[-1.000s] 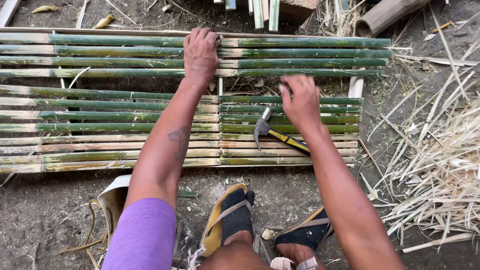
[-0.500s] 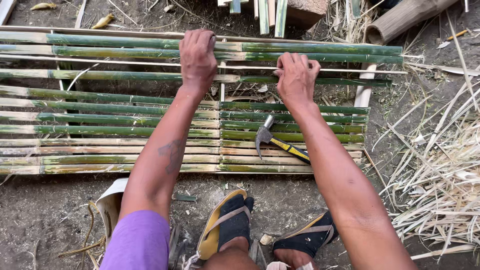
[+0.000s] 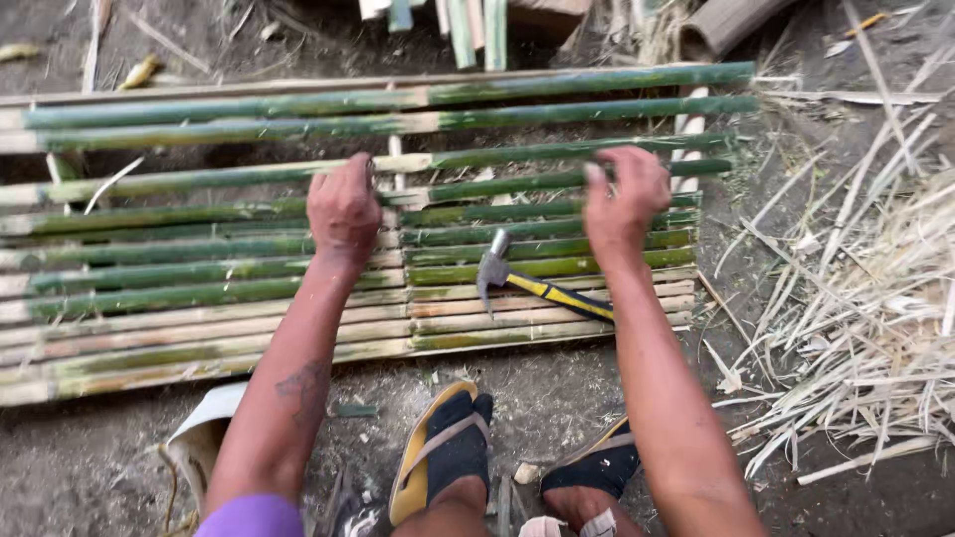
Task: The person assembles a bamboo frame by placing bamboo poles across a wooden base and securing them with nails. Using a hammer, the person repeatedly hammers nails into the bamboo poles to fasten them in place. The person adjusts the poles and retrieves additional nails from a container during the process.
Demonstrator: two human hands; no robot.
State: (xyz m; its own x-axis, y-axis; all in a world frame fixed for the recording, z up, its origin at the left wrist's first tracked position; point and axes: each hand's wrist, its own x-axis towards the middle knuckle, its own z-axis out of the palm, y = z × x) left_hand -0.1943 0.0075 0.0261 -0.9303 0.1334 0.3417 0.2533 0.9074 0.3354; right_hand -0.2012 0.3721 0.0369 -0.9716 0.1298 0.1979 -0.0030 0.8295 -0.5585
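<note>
Bamboo slat gripped, fingers near a pinch

Bamboo slat [image 3: 477, 159] lies across the mat's upper rows; left hand [image 3: 343, 207] and right hand [image 3: 625, 199] are both curled over it. Pulled crookedly, it could jam, splinter, or trap fingertips. Hammer [image 3: 542, 286] rests close below.

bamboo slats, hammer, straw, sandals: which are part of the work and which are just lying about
In the work:
left hand
right hand
bamboo slats
hammer

Lying about:
straw pile
cut bamboo ends
log
</note>
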